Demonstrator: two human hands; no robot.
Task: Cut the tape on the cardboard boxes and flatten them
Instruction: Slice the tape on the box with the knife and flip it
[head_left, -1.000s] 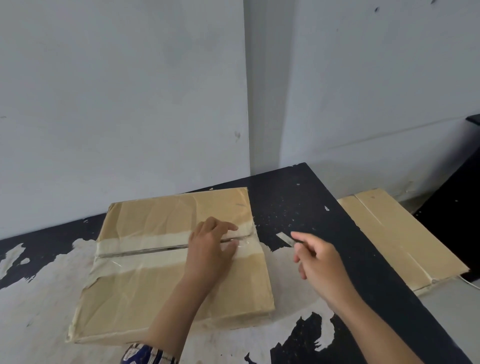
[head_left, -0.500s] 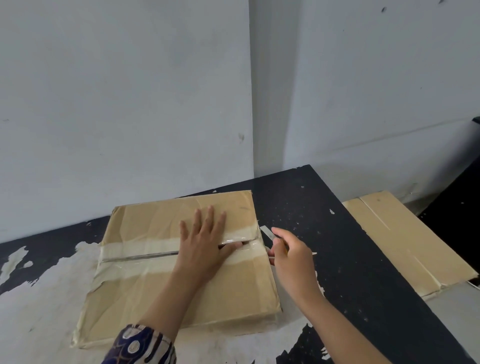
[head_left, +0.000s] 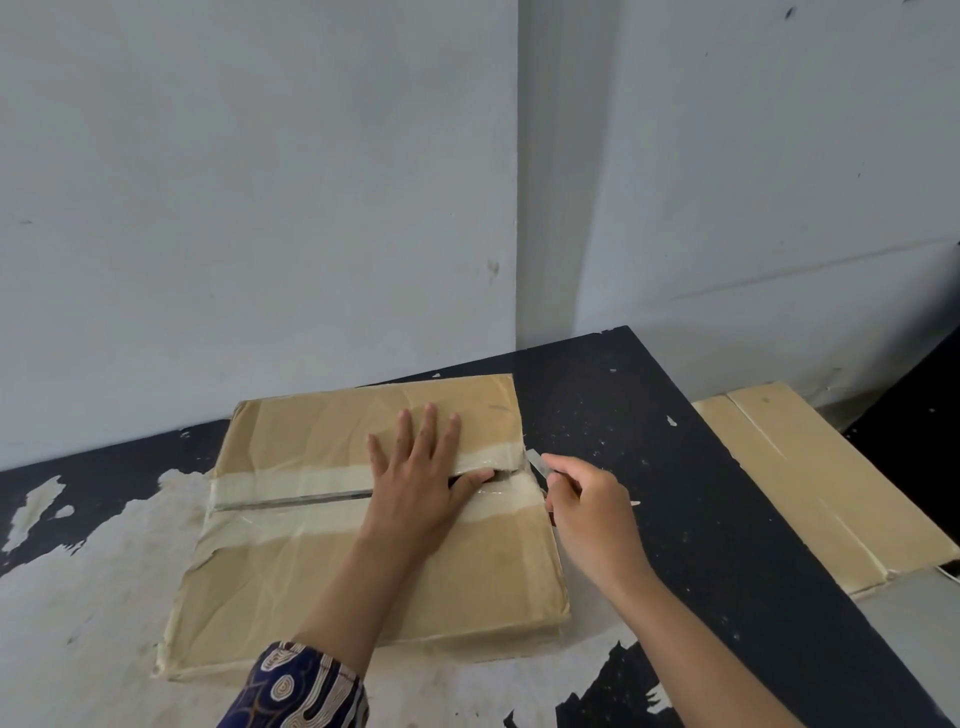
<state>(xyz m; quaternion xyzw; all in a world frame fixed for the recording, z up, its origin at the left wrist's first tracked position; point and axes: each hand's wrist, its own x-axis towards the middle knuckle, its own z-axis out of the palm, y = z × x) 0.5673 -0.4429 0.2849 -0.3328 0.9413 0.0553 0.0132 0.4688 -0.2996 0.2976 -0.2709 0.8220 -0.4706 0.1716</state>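
Observation:
A shallow brown cardboard box (head_left: 291, 561) lies on the worn black table (head_left: 675, 467), sealed by a wide clear tape band (head_left: 291, 483) across its top seam. My left hand (head_left: 421, 473) lies flat on the box with fingers spread, its thumb at the split right end of the seam. My right hand (head_left: 587, 514) sits just off the box's right edge and pinches a small silver blade (head_left: 537, 461), whose tip is at the tape on that edge.
A second, flattened cardboard box (head_left: 815, 483) lies on the floor to the right of the table. Grey walls meet in a corner behind the table. The table's paint is peeled to pale patches at the left and front.
My left hand went from curled at the seam to flat with spread fingers on the box. My right hand brought the blade leftward to the box's right edge.

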